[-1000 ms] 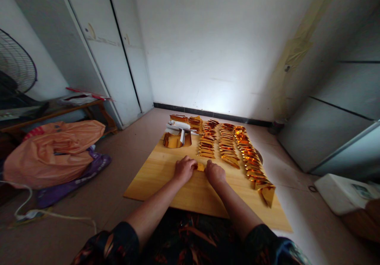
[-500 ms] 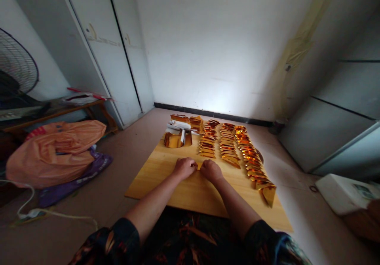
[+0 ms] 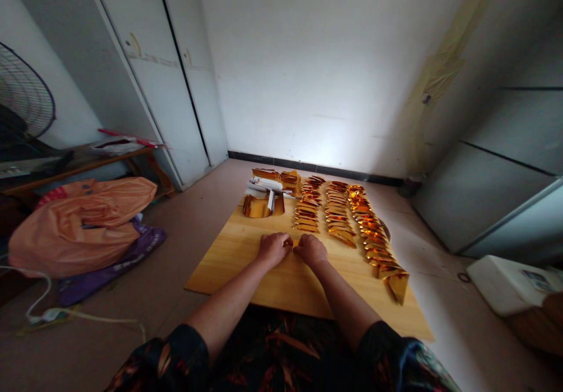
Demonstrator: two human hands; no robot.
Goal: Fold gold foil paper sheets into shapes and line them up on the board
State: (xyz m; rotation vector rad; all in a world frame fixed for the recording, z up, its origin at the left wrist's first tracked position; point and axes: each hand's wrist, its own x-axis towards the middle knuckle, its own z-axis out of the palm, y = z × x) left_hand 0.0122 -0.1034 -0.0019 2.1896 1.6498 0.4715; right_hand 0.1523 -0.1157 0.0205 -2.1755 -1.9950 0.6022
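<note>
My left hand (image 3: pixel 275 248) and my right hand (image 3: pixel 311 249) are close together over the middle of the wooden board (image 3: pixel 246 269). Both are closed, pinching a small piece of gold foil paper (image 3: pixel 295 243) between them; most of it is hidden by the fingers. Beyond my hands lie rows of folded gold paper pieces: a left row (image 3: pixel 307 207), a middle row (image 3: pixel 338 210) and a longer right row (image 3: pixel 372 234). At the board's far left sit curled gold sheets (image 3: pixel 257 205) beside white paper (image 3: pixel 266 185).
On the left floor lie an orange bag (image 3: pixel 79 228), a purple bag (image 3: pixel 118 263) and a white cable (image 3: pixel 97 317). A fan (image 3: pixel 26 93) stands at far left near a cabinet (image 3: pixel 149 75). A white box (image 3: pixel 510 286) is at right, below a grey fridge (image 3: pixel 505 175).
My right hand has shifted slightly left, closer to my left hand. The rows of folded paper look the same.
</note>
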